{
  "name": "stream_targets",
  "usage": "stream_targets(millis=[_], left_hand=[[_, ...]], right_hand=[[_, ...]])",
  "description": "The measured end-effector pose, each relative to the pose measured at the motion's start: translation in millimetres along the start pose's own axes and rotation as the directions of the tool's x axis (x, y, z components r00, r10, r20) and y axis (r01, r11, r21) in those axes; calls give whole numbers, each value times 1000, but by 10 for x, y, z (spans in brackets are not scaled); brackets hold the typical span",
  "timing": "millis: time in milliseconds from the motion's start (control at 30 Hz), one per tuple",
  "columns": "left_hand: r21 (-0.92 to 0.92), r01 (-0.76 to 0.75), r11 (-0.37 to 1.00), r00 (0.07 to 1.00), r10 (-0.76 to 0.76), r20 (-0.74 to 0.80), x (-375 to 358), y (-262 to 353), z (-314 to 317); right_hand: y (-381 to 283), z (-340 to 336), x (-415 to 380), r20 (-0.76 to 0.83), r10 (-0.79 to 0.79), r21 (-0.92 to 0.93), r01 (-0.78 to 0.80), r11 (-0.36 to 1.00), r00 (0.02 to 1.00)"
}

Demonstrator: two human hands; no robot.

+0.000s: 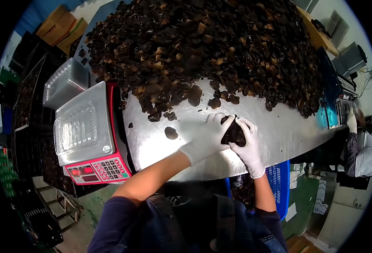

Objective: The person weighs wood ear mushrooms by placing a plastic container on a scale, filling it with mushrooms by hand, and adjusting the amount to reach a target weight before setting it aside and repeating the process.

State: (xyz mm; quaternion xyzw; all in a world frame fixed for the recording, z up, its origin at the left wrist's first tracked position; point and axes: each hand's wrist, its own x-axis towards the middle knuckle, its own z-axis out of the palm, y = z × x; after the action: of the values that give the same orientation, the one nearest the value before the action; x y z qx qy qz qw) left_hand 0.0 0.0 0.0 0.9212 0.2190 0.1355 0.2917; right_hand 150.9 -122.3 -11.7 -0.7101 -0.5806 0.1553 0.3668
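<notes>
Both my hands wear white gloves and meet over the metal table (165, 156). Between them is a small clump of dark wood ear mushrooms (235, 134). My left hand (209, 137) is closed on its left side, and my right hand (248, 145) wraps its right side. A big heap of brown-black wood ear mushrooms (202, 46) covers the far part of the table. One loose piece (171, 133) lies left of my hands. On the left, a red digital scale (97, 170) carries a clear plastic tray (82, 128).
A stack of clear plastic trays (66, 82) stands behind the scale. Below the table edge at right is a blue basket (278, 185) with dark contents. Another person (361, 147) is at the far right. Black crates (29, 143) line the left, and cardboard boxes (59, 25) sit at the back left.
</notes>
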Motion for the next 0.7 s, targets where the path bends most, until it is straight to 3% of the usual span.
stream_targets(millis=[67, 100, 167, 200, 233, 367, 433, 500, 533, 567, 600, 633, 667, 700], left_hand=[[-97, 59, 994, 998, -62, -23, 91, 6, 15], [-112, 47, 993, 997, -54, -58, 151, 36, 22], [-319, -17, 948, 995, -15, -99, 171, -26, 30], [-260, 17, 965, 990, -52, -129, 180, 36, 23], [-188, 18, 982, 979, -55, -196, 165, 63, 14], [-201, 123, 972, 981, -150, -125, 85, 12, -288], [-190, 160, 969, 965, -194, -174, -35, -62, -566], [-221, 14, 975, 878, -117, -463, -280, -129, -885], [-254, -129, 958, 840, -31, -542, -481, -192, -1173], [-115, -56, 992, 828, -19, -560, -655, -175, -1470], [-191, 124, 974, 852, -203, -482, -858, -187, -1742], [-39, 41, 998, 809, -57, -585, -1086, -216, -2066], [41, 85, 996, 807, -45, -589, -1286, -275, -2342], [-51, 215, 975, 755, -199, -625, -1476, -370, -2480]], right_hand=[[-5, 92, 68, -91, 134, 159, -119, 980, 987], [-69, 35, 126, -159, 102, 158, -76, 984, 982], [-147, 115, 173, -178, 190, 286, -134, 949, 966], [-145, 139, 176, -214, 171, 246, -117, 962, 962], [-185, 162, 190, -243, 119, 225, -64, 972, 963], [-287, 278, 377, -263, 42, 219, 17, 976, 964], [-556, 379, 579, -261, -20, 273, 93, 958, 965], [-984, 471, 752, -239, -88, 276, 154, 949, 967], [-1304, 501, 841, -199, -121, 314, 181, 932, 973], [-1715, 588, 907, -200, -122, 396, 194, 897, 972], [-2089, 608, 1007, -104, -178, 400, 205, 893, 979], [-2257, 802, 1124, -149, -335, 328, 366, 871, 930], [-2517, 967, 1222, -179, -453, 350, 487, 800, 873], [-2729, 1192, 1311, -183, -473, 484, 498, 720, 862]])
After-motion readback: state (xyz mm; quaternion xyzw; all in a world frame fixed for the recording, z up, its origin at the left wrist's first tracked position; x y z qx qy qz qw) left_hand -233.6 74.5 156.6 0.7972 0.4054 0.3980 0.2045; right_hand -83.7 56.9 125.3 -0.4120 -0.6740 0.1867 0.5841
